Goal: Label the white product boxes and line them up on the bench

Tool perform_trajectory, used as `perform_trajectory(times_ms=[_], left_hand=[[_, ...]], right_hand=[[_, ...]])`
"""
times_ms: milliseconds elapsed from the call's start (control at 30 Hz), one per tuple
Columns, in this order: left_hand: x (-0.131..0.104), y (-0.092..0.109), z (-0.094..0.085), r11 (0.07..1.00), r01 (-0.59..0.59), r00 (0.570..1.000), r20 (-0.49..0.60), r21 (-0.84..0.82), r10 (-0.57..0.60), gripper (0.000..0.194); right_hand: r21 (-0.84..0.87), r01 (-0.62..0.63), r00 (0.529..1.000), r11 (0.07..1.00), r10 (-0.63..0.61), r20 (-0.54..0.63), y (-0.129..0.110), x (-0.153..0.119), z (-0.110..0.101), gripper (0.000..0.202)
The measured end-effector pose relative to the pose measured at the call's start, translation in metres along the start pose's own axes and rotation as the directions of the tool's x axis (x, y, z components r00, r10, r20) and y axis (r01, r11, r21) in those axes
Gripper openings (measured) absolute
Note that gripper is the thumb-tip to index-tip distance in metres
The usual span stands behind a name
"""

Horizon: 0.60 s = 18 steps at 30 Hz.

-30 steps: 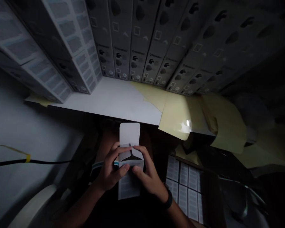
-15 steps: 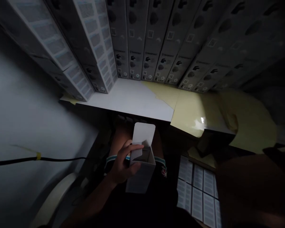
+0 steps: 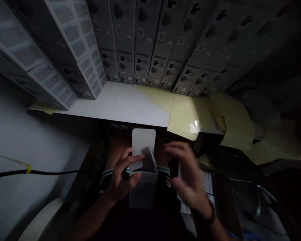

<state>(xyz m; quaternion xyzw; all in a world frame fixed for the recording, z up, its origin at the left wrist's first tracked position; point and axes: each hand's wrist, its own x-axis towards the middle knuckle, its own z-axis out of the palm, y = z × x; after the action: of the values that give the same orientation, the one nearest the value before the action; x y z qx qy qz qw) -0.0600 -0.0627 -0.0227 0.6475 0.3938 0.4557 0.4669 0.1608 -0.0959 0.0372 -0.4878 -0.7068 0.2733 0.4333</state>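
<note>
On my lap stands a small cardboard box, its tall white lid flap raised at the back and its top uncovered. My left hand grips the box from the left, the forefinger lying over a side flap and the thumb on the near side. A second side flap tilts up on the right. The inside of the box is dim, and its contents cannot be made out. To the right of the box, apart from it, my right hand is blurred, with thumb and fingers spread and nothing between them.
Tall stacks of printed boxes line the back of the white table. Yellow sheets hang over its front edge. More boxes lie low at the right. A black cable runs along the left wall.
My right hand has come into view from the right, near the box. My left hand still holds the box. The whole view has shifted to the right.
</note>
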Motion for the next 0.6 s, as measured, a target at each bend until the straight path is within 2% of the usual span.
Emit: perform_trajectory(times_ms=[67, 167, 267, 333, 400, 467, 500, 533, 600], left_hand=[[0.000, -0.001, 0.005, 0.999, 0.029, 0.999, 0.023, -0.025, -0.028, 0.040], [-0.003, -0.008, 0.012, 0.993, 0.105, 0.991, 0.090, -0.059, -0.099, 0.042], [-0.014, -0.022, 0.016, 0.970, 0.236, 0.951, 0.217, -0.054, -0.219, 0.035], [-0.026, -0.035, 0.017, 0.946, 0.322, 0.917, 0.258, -0.034, -0.303, 0.034], [-0.038, -0.046, 0.018, 0.926, 0.378, 0.901, 0.230, -0.008, -0.366, 0.039], [-0.046, -0.052, 0.019, 0.920, 0.391, 0.897, 0.217, 0.017, -0.385, 0.043], [-0.048, -0.054, 0.020, 0.925, 0.380, 0.894, 0.244, 0.032, -0.375, 0.043], [-0.048, -0.054, 0.022, 0.935, 0.352, 0.893, 0.282, 0.047, -0.351, 0.042], [-0.047, -0.053, 0.028, 0.968, 0.242, 0.911, 0.329, 0.065, -0.250, 0.035]], right_hand=[[0.090, -0.083, 0.996, 0.993, 0.079, 0.051, 0.005, -0.007, 0.020, 0.052], [0.196, -0.241, 0.970, 0.950, 0.245, 0.007, 0.018, -0.026, 0.047, 0.038], [0.273, -0.350, 0.932, 0.896, 0.363, 0.000, 0.037, -0.050, 0.064, 0.025], [0.351, -0.411, 0.900, 0.842, 0.436, 0.008, 0.052, -0.066, 0.072, 0.030], [0.489, -0.447, 0.864, 0.749, 0.502, 0.021, 0.065, -0.077, 0.078, 0.045], [0.639, -0.457, 0.835, 0.619, 0.546, 0.068, 0.075, -0.077, 0.079, 0.059], [0.692, -0.457, 0.830, 0.558, 0.548, 0.105, 0.079, -0.074, 0.078, 0.061], [0.722, -0.454, 0.837, 0.522, 0.529, 0.144, 0.081, -0.069, 0.075, 0.057], [0.728, -0.429, 0.881, 0.534, 0.424, 0.208, 0.083, -0.057, 0.067, 0.048]])
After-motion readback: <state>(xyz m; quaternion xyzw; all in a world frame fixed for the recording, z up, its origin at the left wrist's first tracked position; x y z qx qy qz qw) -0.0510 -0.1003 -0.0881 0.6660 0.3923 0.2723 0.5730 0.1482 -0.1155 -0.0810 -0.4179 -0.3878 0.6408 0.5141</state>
